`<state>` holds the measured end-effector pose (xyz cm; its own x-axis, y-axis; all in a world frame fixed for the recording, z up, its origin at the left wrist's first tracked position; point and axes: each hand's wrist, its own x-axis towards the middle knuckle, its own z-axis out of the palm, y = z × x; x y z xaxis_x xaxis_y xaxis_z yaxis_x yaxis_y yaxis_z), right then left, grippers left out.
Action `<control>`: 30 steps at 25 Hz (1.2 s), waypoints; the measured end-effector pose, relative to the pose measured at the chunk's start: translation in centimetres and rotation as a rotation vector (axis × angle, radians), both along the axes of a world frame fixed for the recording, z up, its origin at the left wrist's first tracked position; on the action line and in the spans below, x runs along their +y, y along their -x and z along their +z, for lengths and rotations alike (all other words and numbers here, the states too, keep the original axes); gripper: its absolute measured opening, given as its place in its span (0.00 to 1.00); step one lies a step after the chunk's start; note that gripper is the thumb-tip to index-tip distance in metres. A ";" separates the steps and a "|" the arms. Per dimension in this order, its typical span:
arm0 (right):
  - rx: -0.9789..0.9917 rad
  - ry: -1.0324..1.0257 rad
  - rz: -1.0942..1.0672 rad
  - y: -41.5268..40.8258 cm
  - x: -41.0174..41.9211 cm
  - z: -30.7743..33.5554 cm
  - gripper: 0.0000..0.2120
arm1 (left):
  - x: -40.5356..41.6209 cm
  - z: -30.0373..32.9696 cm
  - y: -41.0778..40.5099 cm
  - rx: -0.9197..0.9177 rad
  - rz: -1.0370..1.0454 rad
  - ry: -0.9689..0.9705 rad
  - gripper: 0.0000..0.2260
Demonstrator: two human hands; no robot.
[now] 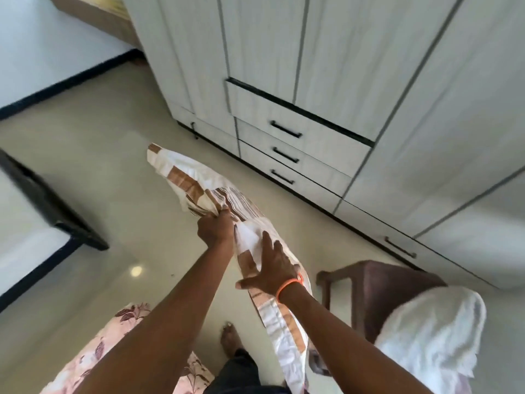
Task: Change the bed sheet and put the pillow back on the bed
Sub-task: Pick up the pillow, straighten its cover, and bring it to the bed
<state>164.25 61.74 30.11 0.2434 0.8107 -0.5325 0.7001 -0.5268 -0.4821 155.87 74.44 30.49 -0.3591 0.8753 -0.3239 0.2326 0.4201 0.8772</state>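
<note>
**Count, bedroom floor**

Two hands: left hand (214,228), right hand (272,268). One striped pillow (227,203). One brown chair (377,282). One white cloth (431,331) on it. Three stacked drawers (301,155). One floral sheet (93,359). One bare foot (230,336). One orange wristband (288,285).

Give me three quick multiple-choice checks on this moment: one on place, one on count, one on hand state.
1. Where is the brown chair?
A. right of the pillow
B. left of it
C. on the bed

2. How many handled drawers are stacked in the wardrobe?
A. one
B. three
C. five

3. What is the left hand doing?
A. hanging idle
B. lying flat on the floor
C. gripping the pillow's cover

Answers: 1 A, it stands by the right arm; 2 B, three black handles show; 3 C, fingers bunch the fabric, while the right hand presses flat.
</note>
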 end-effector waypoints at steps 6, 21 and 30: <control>-0.217 -0.255 0.172 6.2 12.3 1.0 0.17 | 9.4 1.6 12.2 0.008 0.097 -0.083 0.22; -0.141 -0.725 1.050 32.4 41.4 3.0 0.13 | 13.4 0.4 44.0 1.052 0.243 -0.251 0.40; 0.106 -0.788 1.595 50.8 52.1 5.8 0.21 | 13.1 1.7 56.8 1.151 0.326 0.481 0.16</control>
<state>113.48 113.85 35.87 -0.9629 0.2505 0.1007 0.2046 0.9203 -0.3333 99.09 87.51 32.23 -0.8144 0.5776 0.0568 0.5778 0.8161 -0.0135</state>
